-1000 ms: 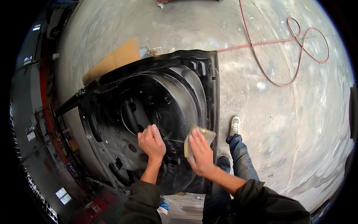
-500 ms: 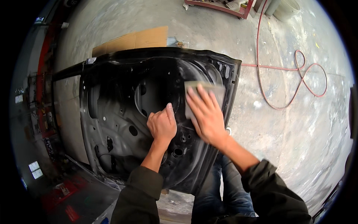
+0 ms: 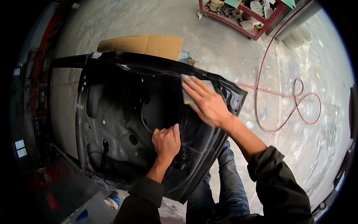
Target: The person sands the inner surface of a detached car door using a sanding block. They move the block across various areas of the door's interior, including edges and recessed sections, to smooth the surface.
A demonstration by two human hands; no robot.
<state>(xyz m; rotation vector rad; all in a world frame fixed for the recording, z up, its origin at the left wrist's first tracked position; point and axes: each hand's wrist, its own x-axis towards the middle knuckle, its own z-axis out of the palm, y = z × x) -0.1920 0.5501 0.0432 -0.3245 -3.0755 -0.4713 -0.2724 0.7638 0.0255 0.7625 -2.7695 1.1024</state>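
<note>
The floor (image 3: 291,67) at right is brightly, evenly lit; the left side falls into murky dimness around small glowing white panes (image 3: 20,148). The door (image 3: 130,130) has near-black hollows and faint glints. Slight blur softens the cardboard (image 3: 149,45); fisheye distortion bends edges toward a black rim.

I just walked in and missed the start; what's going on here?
A person's right hand, fingers outstretched, holds a thin grey square-cornered pad flat against a large black metal car door with cut-out openings. The left hand, fingers curled, is near the door's middle; whether it grips an edge is unclear. Flat brown cardboard shows beyond the door.
</note>
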